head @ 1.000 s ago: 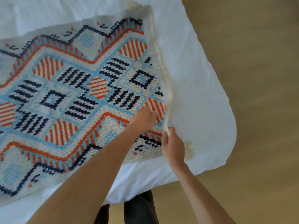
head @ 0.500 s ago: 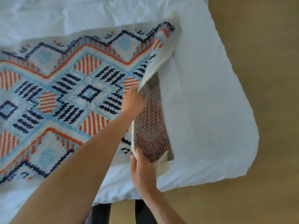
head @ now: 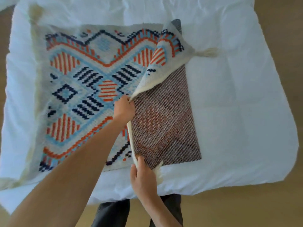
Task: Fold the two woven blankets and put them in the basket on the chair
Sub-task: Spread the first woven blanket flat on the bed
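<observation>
Head view: patterned blanket (head: 85,89) flat on white bed (head: 237,112), right edge lifted. Left hand (head: 123,108), right hand (head: 142,176) both pinch edge. Carry across evenly, match corners, keep tension.

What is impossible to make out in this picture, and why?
- The basket and chair: outside the head view's frame.
- The brown blanket: left part hidden under the patterned blanket, head view.
- The left hand: fingertips curled out of sight round the lifted edge, head view.
</observation>
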A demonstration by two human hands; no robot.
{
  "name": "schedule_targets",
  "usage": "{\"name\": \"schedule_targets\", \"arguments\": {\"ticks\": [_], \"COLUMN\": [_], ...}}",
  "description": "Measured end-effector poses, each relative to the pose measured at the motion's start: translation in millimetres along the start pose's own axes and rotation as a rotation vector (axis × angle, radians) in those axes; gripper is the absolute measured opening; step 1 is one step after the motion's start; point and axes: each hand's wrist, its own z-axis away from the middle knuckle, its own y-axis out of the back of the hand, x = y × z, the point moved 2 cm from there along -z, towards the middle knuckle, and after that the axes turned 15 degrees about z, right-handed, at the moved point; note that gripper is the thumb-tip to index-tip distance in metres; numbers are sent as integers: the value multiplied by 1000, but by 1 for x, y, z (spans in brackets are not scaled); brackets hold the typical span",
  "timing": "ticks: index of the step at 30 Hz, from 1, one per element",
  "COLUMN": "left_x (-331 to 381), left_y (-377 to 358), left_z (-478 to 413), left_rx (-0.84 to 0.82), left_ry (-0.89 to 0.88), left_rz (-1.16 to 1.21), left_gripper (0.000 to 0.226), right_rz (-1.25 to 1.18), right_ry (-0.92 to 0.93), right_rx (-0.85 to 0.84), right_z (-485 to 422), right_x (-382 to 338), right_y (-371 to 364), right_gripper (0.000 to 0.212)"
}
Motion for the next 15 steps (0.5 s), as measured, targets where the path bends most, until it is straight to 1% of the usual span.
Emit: {"name": "schedule_targets", "arguments": {"ticks": [3, 6, 10, 15], "left_x": [-36, -63, -87, -109], "left_y": [45, 78, 103, 133], "left_z": [-11, -17, -19, -23], "left_rx": [-21, -19, -3, 10], "left_ry": [18, 48, 77, 37], "left_rz": [-10, -8, 23, 8], "left_gripper": [18, 16, 19, 23], "right_rz": [-8, 13, 17, 23], "right_ry": [-26, -31, -22, -1], "right_rx": [-19, -24, -57, -73], "right_z": [4, 6, 10, 7], "right_x": [-50, -87, -115, -135], "right_y": [-22, -39, -53, -73], "right_gripper": [24, 27, 28, 29]}}
